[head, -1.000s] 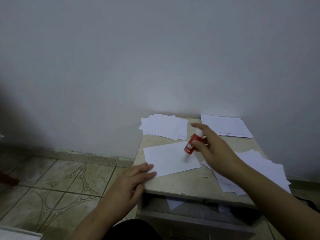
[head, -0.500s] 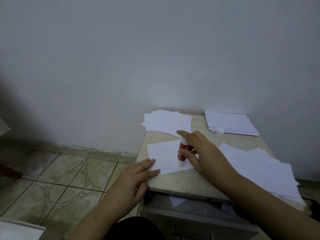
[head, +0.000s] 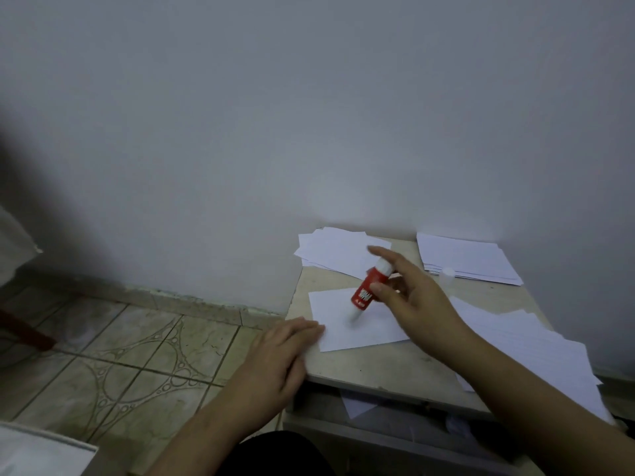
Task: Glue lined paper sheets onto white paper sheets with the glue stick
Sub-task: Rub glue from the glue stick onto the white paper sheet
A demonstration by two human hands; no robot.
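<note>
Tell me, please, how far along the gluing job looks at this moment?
Done: the cap is off, standing by the far-right stack. In hand: the right hand rubs the glue stick on the white sheet, which the left hand steadies. Left: laying a lined sheet on it; whether any pairs are finished is unclear.

A plain grey-white wall [head: 309, 115] is met by a patterned tiled floor [head: 137, 355]; a beige table [head: 378, 365] is set against it.

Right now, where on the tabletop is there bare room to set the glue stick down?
Bare strip along the table front edge, between the single sheet and the right-hand lined pile. Smaller gap at the back between the two stacks, near the cap. The right side is crowded with paper.
</note>
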